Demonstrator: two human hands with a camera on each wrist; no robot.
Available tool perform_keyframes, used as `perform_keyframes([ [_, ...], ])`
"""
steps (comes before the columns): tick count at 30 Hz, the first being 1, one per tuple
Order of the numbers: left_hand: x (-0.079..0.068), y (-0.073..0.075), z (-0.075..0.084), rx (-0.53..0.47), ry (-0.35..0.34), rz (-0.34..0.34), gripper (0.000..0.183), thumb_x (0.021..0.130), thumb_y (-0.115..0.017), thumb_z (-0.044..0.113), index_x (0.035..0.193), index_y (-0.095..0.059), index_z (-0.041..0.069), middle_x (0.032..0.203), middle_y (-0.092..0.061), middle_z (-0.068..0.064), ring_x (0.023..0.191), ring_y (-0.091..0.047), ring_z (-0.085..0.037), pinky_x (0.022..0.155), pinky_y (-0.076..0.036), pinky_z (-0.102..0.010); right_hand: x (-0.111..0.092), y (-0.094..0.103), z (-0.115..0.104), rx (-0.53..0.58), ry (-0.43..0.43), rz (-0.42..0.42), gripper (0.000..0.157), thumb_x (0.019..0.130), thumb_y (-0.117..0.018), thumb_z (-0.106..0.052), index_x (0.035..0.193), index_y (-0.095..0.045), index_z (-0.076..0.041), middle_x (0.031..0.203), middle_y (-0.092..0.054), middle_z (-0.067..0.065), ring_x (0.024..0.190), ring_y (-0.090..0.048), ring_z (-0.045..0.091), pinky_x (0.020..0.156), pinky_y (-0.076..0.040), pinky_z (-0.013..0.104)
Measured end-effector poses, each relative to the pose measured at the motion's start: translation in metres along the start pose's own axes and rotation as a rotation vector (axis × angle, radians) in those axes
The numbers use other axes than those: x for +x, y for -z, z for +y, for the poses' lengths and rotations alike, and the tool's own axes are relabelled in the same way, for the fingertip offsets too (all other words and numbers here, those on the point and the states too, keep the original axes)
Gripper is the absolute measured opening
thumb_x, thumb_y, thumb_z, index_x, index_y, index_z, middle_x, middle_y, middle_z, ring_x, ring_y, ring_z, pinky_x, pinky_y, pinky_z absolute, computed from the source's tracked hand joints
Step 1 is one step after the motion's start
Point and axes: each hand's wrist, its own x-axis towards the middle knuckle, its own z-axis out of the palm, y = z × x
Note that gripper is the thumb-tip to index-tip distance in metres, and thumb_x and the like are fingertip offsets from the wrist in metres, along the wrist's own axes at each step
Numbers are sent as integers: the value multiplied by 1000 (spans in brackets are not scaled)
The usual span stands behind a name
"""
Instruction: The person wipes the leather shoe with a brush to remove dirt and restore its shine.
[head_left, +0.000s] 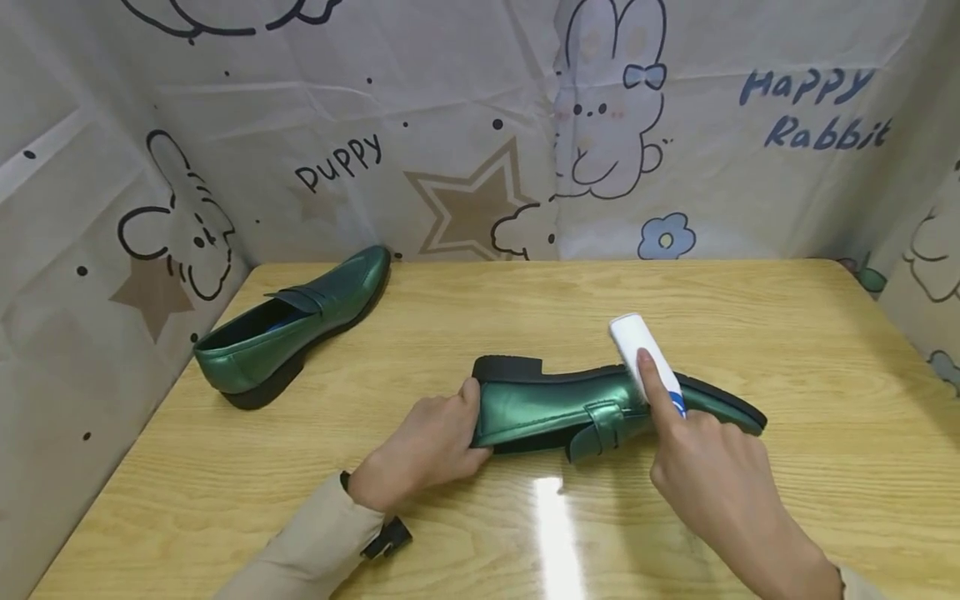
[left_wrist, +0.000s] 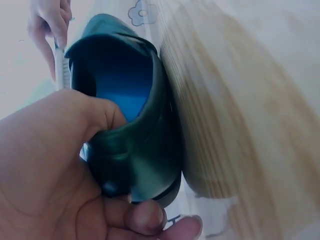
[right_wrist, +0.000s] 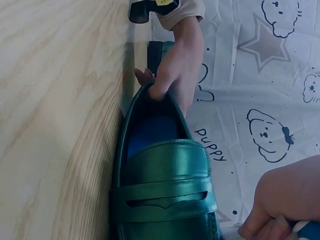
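A metallic green loafer [head_left: 536, 410] is turned on its side over the table, its black sole facing away and its toe pointing right. My left hand [head_left: 423, 442] grips it by the heel; in the left wrist view the thumb [left_wrist: 102, 112] goes inside the opening, over a blue insole [left_wrist: 122, 90]. In my right hand [head_left: 720, 475] is a white brush [head_left: 628, 335] with a blue mark, index finger stretched along its back. The brush lies across the loafer's side ahead of the strap, and its bristles [left_wrist: 66, 72] show in the left wrist view.
The matching green loafer [head_left: 300, 321] stands at the table's back left, toe towards the wall. A wood-grain table [head_left: 465, 308] lies beneath, with a light-coloured printed cloth [head_left: 435, 100] hung behind and along both sides.
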Motion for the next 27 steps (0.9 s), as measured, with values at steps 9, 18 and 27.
perform_keyframes([
  [9, -2, 5, -1, 20, -30, -24, 59, 81, -72, 39, 104, -39, -4, 66, -51, -4, 53, -54, -17, 52, -47, -34, -44, -5, 17, -57, -102, -211, 101, 80, -62, -1, 155, 1, -24, 53, -35, 2, 42, -32, 15, 40, -26, 28],
  [18, 0, 3, -2, -4, -1, -28, 57, 81, -72, 38, 103, -39, -3, 67, -52, -4, 53, -54, -18, 52, -47, -34, -39, -2, 21, -52, -101, -138, 95, 83, -60, -4, 155, -2, -22, 51, -35, 2, 41, -33, 16, 38, -25, 28],
  [27, 3, 3, 0, -25, 30, -33, 54, 82, -71, 37, 102, -40, -2, 71, -56, -9, 57, -59, -22, 55, -48, -36, -8, 3, 18, -37, -43, -68, 79, 89, -54, -5, 155, -12, -20, 49, -35, 2, 40, -32, 15, 38, -25, 26],
])
